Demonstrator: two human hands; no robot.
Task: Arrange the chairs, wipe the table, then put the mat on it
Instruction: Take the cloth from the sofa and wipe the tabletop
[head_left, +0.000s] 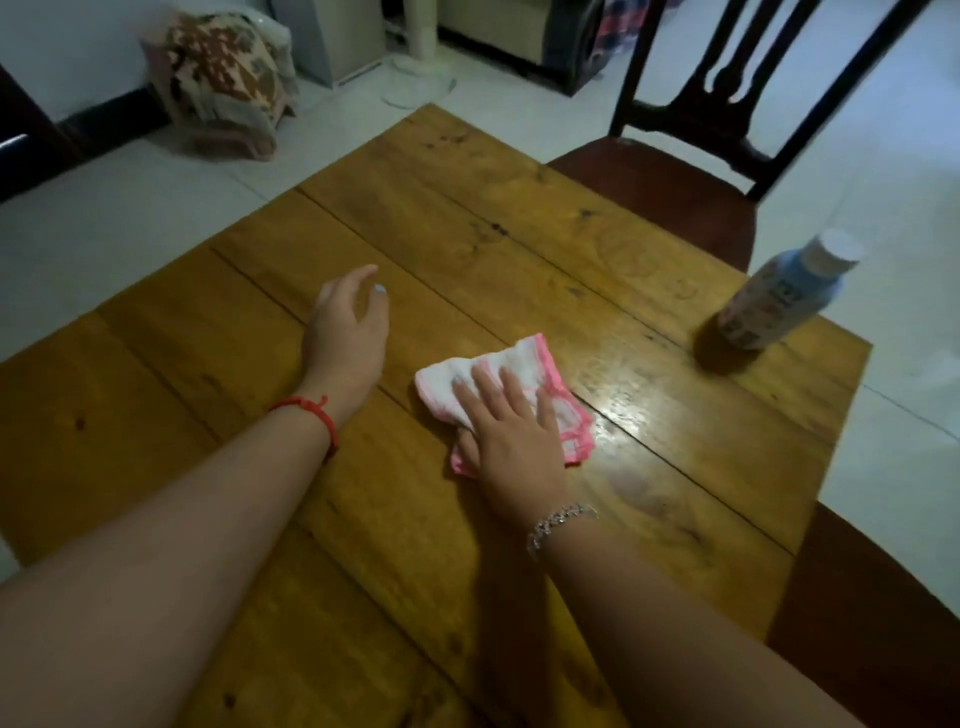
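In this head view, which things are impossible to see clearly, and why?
Head view, the bottle: label blurred, text unreadable.
Head view, the cloth: near part covered by the right hand.
Head view, the chair: top of its back cut off by the upper edge.
Head view, the left hand: most fingers hidden behind its own back.
The mat: nowhere in view.

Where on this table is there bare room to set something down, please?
The far half of the table, between the left hand and the chair, is bare. So is the near-left area beside the left forearm. A narrower strip lies between the cloth and the bottle. The middle is crowded: the right hand presses on the cloth there.
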